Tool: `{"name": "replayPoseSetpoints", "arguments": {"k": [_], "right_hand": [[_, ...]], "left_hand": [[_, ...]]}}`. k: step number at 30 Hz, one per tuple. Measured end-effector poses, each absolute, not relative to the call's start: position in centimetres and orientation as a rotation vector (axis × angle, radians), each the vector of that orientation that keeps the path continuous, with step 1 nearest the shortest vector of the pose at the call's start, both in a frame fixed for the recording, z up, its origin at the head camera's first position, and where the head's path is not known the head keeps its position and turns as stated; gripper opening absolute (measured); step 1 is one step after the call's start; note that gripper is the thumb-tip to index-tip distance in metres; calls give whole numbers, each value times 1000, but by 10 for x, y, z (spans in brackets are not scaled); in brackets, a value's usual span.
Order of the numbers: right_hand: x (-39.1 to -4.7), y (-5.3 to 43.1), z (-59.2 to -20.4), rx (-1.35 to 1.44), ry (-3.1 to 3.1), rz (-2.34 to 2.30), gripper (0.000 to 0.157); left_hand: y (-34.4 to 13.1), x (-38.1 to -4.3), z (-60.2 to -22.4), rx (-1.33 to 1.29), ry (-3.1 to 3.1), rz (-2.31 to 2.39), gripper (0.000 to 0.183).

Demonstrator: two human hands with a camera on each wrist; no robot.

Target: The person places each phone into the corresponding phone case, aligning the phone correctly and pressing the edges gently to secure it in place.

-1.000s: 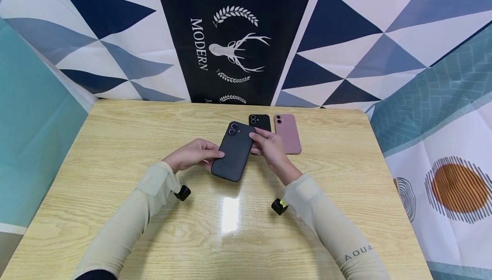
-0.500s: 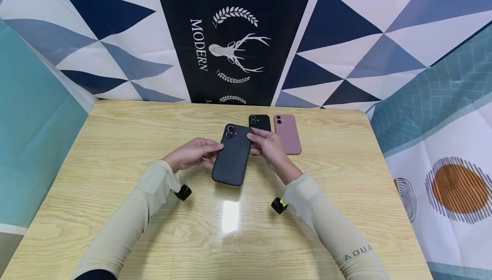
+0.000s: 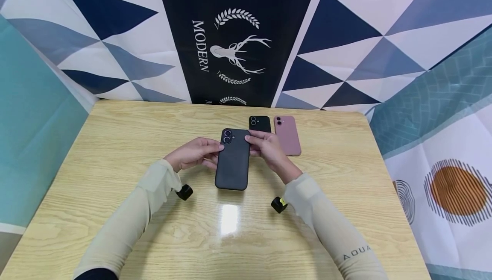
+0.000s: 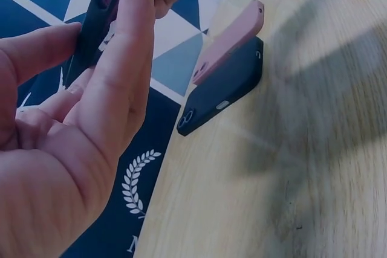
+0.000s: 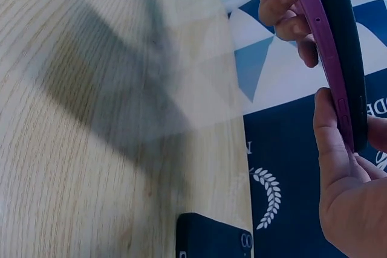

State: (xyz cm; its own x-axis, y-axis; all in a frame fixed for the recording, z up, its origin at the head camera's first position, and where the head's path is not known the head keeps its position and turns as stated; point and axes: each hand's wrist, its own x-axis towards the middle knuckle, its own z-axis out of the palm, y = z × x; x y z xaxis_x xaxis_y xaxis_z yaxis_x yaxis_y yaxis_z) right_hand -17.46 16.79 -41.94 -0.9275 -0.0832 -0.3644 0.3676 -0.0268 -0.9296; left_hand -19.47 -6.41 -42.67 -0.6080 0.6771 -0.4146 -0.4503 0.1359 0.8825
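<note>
A phone with a purple edge (image 5: pixel 326 52) has a black phone case (image 3: pixel 232 164) against its back. Both hands hold the pair above the table, case side facing the head camera. In the right wrist view the purple side lies bare along its length beside the black case. My left hand (image 3: pixel 194 154) pinches the left edge, thumb at the back near the camera rings, fingers underneath. At the upper right corner my right hand (image 3: pixel 269 147) grips between thumb and fingers. The screen side is hidden in the head view.
Behind the right hand a second black phone case (image 3: pixel 261 122) lies on the wooden table (image 3: pixel 134 130), partly covered by the hand. A pink phone case (image 3: pixel 288 137) lies to its right. A patterned cloth backdrop (image 3: pixel 338 49) rises behind the table's far edge.
The phone and case have turned from tilted right to nearly upright in the head view and come slightly nearer. The left thumb has shifted up the edge, closer to the camera rings.
</note>
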Motion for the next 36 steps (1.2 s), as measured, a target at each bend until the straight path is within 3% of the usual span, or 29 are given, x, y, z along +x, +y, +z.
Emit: {"name": "replayPoseSetpoints", "arguments": {"k": [13, 21, 26, 36], "right_hand": [[-174, 166, -420, 276, 1912, -2054, 43], [-162, 176, -428, 47, 1765, -1836, 48], [-154, 182, -427, -103, 1624, -1801, 36], [-155, 180, -420, -121, 1586, -1916, 20]], "left_hand": [[-60, -192, -423, 256, 1640, 1622, 17], [-61, -192, -422, 283, 1640, 1725, 17], [-63, -194, -422, 240, 1646, 1808, 16], [-60, -193, -420, 134, 1551, 2000, 20]]}}
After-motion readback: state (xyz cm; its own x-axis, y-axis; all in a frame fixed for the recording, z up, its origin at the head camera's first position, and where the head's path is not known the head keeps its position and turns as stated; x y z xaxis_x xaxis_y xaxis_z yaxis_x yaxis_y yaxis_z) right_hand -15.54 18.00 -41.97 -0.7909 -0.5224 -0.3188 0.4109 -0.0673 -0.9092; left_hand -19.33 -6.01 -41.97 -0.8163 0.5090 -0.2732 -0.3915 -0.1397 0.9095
